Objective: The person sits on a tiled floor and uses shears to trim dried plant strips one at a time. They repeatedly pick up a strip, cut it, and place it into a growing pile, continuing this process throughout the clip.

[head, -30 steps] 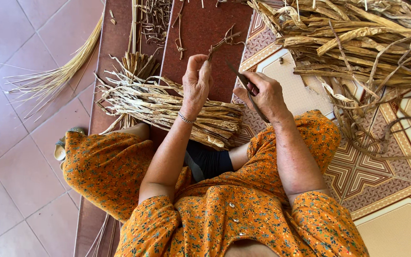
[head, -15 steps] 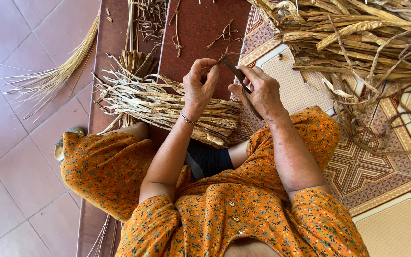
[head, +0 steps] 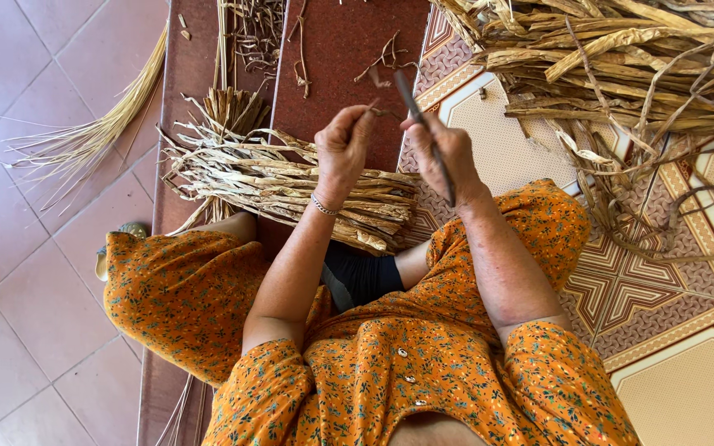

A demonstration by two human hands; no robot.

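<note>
A person in an orange flower-print dress (head: pixel 423 388) sits on the floor, seen from above. Both hands are raised in front of the chest. The left hand (head: pixel 342 153) is closed, its fingertips pinching one end of a thin dry brown plant strip (head: pixel 380 110). The right hand (head: pixel 448 153) is closed around a slim dark stick-like tool (head: pixel 425 136), which slants from the wrist up past the fingers, its tip close to the strip. The step in hand looks like splitting or scraping the strip; it calls for a steady pinch and careful guiding of the tool.

Just beyond the knees lies a tied bundle of pale dried fibre strips (head: pixel 283 186) on a dark red mat (head: pixel 349 49). No container is visible. Farther off, to the right, a loose heap of dried yellow-brown leaves (head: pixel 613 58) rests on patterned floor tiles (head: pixel 663 281).
</note>
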